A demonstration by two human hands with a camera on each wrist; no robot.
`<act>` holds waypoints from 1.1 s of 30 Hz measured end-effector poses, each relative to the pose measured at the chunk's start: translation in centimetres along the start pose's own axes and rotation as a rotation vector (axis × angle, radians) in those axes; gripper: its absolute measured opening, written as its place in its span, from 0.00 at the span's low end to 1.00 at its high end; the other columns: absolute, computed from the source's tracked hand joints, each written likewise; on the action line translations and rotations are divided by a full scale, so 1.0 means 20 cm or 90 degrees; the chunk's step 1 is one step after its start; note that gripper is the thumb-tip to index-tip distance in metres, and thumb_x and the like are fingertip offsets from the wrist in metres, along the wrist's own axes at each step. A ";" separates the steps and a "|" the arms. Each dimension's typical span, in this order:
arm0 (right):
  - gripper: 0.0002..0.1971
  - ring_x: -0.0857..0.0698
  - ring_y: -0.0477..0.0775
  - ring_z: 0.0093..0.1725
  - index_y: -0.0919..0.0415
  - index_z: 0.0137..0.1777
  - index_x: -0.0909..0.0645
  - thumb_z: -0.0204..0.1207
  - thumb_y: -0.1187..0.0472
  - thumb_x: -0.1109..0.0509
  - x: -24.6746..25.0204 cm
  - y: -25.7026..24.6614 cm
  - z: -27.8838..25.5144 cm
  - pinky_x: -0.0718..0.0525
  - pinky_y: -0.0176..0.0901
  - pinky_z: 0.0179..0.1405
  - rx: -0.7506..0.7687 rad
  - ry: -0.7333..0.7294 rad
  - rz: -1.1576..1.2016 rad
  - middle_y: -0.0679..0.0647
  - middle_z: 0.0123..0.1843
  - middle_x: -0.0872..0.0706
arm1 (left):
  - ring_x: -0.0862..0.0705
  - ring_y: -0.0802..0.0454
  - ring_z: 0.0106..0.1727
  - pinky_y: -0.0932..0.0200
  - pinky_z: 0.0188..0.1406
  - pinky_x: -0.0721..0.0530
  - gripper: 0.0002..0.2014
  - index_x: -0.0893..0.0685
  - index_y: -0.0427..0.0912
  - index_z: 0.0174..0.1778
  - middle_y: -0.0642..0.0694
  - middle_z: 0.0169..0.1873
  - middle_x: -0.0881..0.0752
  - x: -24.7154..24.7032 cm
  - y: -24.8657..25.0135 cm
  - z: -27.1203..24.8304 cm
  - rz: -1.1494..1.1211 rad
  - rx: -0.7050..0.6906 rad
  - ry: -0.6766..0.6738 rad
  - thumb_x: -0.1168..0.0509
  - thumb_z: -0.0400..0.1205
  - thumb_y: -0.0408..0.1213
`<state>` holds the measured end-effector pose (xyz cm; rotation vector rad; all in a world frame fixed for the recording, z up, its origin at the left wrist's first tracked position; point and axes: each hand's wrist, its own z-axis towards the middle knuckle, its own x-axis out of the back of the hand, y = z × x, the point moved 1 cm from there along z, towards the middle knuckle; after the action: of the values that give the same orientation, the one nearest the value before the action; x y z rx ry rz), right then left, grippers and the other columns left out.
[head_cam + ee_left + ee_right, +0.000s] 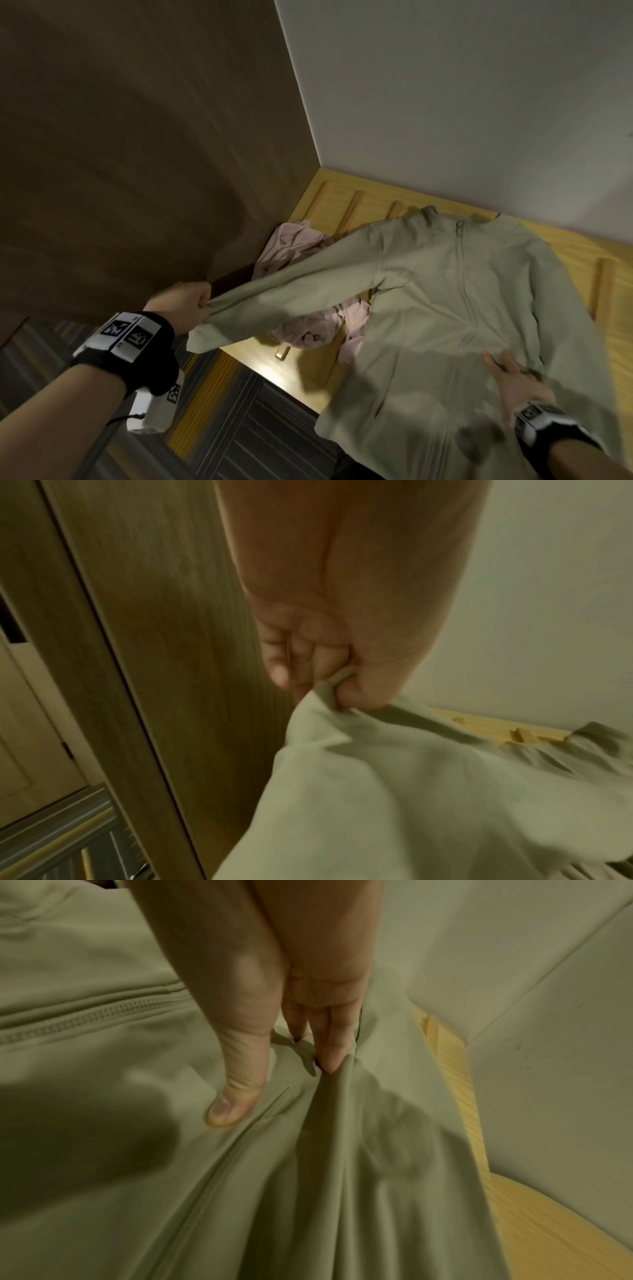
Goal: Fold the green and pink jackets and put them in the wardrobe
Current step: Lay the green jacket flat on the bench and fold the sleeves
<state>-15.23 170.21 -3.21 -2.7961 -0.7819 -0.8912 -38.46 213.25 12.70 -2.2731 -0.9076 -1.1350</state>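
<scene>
While the right hand [513,378] presses the green jacket [455,308] flat, fingers straight — anchoring it — the left hand's [186,303] grip pinches a sleeve cuff [337,681], ready for folding.

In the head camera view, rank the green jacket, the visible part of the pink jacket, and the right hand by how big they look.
Largest to smallest as they appear:
1. green jacket, spread over most of the wooden surface
2. pink jacket, partly hidden under the green sleeve, so only its visible part is judged
3. right hand, though it is nearer the camera
</scene>
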 end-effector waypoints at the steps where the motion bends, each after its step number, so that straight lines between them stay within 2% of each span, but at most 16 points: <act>1: 0.40 0.38 0.61 0.79 0.44 0.81 0.65 0.79 0.70 0.46 0.00 0.00 0.00 0.35 0.46 0.76 0.001 -0.001 0.000 0.54 0.84 0.64 | 0.31 0.53 0.31 0.59 0.32 0.33 0.14 0.35 0.47 0.31 0.49 0.30 0.29 0.00 -0.01 0.00 -0.003 0.005 0.004 0.41 0.82 0.37; 5: 0.39 0.40 0.62 0.80 0.45 0.81 0.65 0.80 0.69 0.46 0.00 0.01 0.00 0.38 0.47 0.78 -0.002 0.002 0.003 0.55 0.84 0.64 | 0.27 0.53 0.28 0.60 0.27 0.32 0.12 0.31 0.46 0.34 0.48 0.29 0.24 0.04 -0.02 0.00 0.040 0.066 0.103 0.46 0.86 0.40; 9: 0.40 0.40 0.61 0.80 0.45 0.81 0.65 0.79 0.68 0.44 -0.02 0.01 0.01 0.37 0.47 0.77 -0.006 0.018 0.001 0.54 0.84 0.63 | 0.26 0.49 0.25 0.59 0.26 0.33 0.12 0.31 0.46 0.40 0.46 0.26 0.23 0.08 0.01 0.00 0.037 0.116 0.206 0.50 0.86 0.47; 12: 0.42 0.38 0.61 0.78 0.44 0.81 0.65 0.78 0.68 0.43 -0.03 0.01 0.02 0.34 0.46 0.75 -0.008 0.028 -0.004 0.54 0.84 0.63 | 0.24 0.48 0.25 0.60 0.25 0.33 0.15 0.28 0.45 0.40 0.46 0.25 0.22 0.10 0.02 0.01 0.051 0.138 0.245 0.51 0.86 0.50; 15: 0.41 0.36 0.61 0.77 0.43 0.81 0.64 0.78 0.69 0.44 -0.03 0.01 0.02 0.33 0.47 0.73 -0.008 0.025 0.000 0.53 0.84 0.63 | 0.21 0.49 0.28 0.60 0.25 0.31 0.20 0.24 0.46 0.33 0.46 0.26 0.20 0.11 0.01 0.02 0.026 0.110 0.184 0.49 0.85 0.53; 18: 0.40 0.38 0.62 0.78 0.42 0.81 0.64 0.78 0.68 0.44 -0.03 0.01 0.02 0.33 0.48 0.74 -0.003 0.018 0.013 0.53 0.84 0.63 | 0.18 0.47 0.34 0.54 0.34 0.23 0.22 0.19 0.41 0.36 0.43 0.31 0.17 0.09 0.01 0.02 -0.167 0.058 0.049 0.43 0.81 0.57; 21: 0.38 0.39 0.62 0.79 0.43 0.81 0.64 0.80 0.65 0.46 -0.03 0.01 0.02 0.34 0.48 0.76 -0.001 0.011 0.024 0.54 0.84 0.63 | 0.22 0.50 0.32 0.59 0.32 0.27 0.17 0.19 0.42 0.39 0.45 0.31 0.20 0.07 0.02 0.00 -0.235 0.002 -0.033 0.42 0.82 0.52; 23: 0.36 0.39 0.62 0.78 0.42 0.81 0.63 0.81 0.63 0.47 -0.03 0.01 0.02 0.34 0.47 0.76 -0.001 0.013 0.026 0.54 0.84 0.63 | 0.20 0.49 0.36 0.58 0.35 0.27 0.16 0.17 0.43 0.44 0.45 0.35 0.17 0.06 0.03 -0.02 -0.253 -0.010 -0.041 0.44 0.84 0.50; 26: 0.37 0.39 0.62 0.78 0.44 0.81 0.63 0.80 0.64 0.46 -0.02 0.01 0.01 0.34 0.47 0.76 0.001 0.013 0.023 0.55 0.84 0.63 | 0.21 0.43 0.37 0.55 0.36 0.29 0.21 0.18 0.32 0.46 0.37 0.34 0.20 0.07 0.04 -0.04 -0.291 -0.020 -0.018 0.45 0.85 0.49; 28: 0.37 0.39 0.62 0.79 0.44 0.81 0.63 0.79 0.65 0.47 -0.02 0.01 0.01 0.34 0.47 0.76 -0.001 0.014 0.024 0.55 0.84 0.63 | 0.19 0.38 0.42 0.53 0.40 0.27 0.21 0.19 0.33 0.46 0.33 0.39 0.18 0.08 0.04 -0.06 -0.318 -0.025 -0.008 0.46 0.85 0.49; 30: 0.36 0.39 0.62 0.79 0.44 0.81 0.63 0.80 0.64 0.47 -0.02 0.01 0.01 0.34 0.47 0.76 0.000 0.017 0.021 0.55 0.84 0.63 | 0.19 0.40 0.40 0.54 0.39 0.27 0.18 0.19 0.37 0.43 0.35 0.37 0.18 0.09 0.03 -0.07 -0.312 -0.031 -0.010 0.45 0.85 0.48; 33: 0.37 0.39 0.63 0.79 0.44 0.81 0.63 0.80 0.64 0.46 -0.03 0.01 0.01 0.34 0.47 0.76 0.000 0.021 0.019 0.55 0.84 0.63 | 0.25 0.49 0.33 0.58 0.31 0.32 0.13 0.25 0.41 0.39 0.43 0.31 0.23 0.09 0.00 -0.06 -0.225 -0.025 -0.021 0.45 0.85 0.45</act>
<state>-15.40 169.88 -3.68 -2.7777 -0.7340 -0.9294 -38.33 213.15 14.83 -2.2245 -1.3501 -1.2704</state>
